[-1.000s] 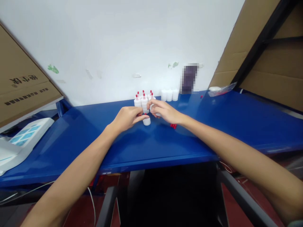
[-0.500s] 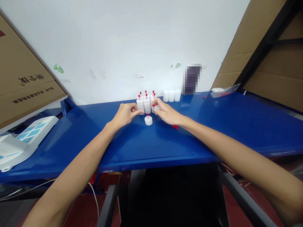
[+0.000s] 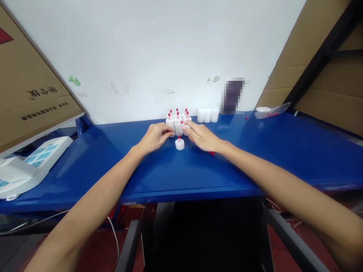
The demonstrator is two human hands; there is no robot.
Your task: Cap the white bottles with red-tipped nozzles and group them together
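Observation:
A tight group of white squeeze bottles (image 3: 178, 127) with red-tipped nozzles stands at the back of the blue table. My left hand (image 3: 157, 136) is at the group's front left corner, thumb and forefinger bent together against the nearest bottle; whatever lies between them is hidden. My right hand (image 3: 202, 136) pinches a white nozzle cap (image 3: 184, 127) with a red tip, tilted up to the left, at the group's front right. Between the hands, a second white nozzle cap (image 3: 179, 144) sits upright on the table, its red tip on top.
Three plain white bottles (image 3: 207, 115) stand right of the group near the wall. Small red tips (image 3: 211, 153) lie under my right wrist. A clear plastic bag (image 3: 272, 111) rests at the back right. At left are a white device (image 3: 42, 158) and a cardboard box (image 3: 34, 87).
The nozzle cap in my right hand has tipped, its red end now pointing up and left. My left fingertips have curled in at the front bottle. The view has shifted slightly.

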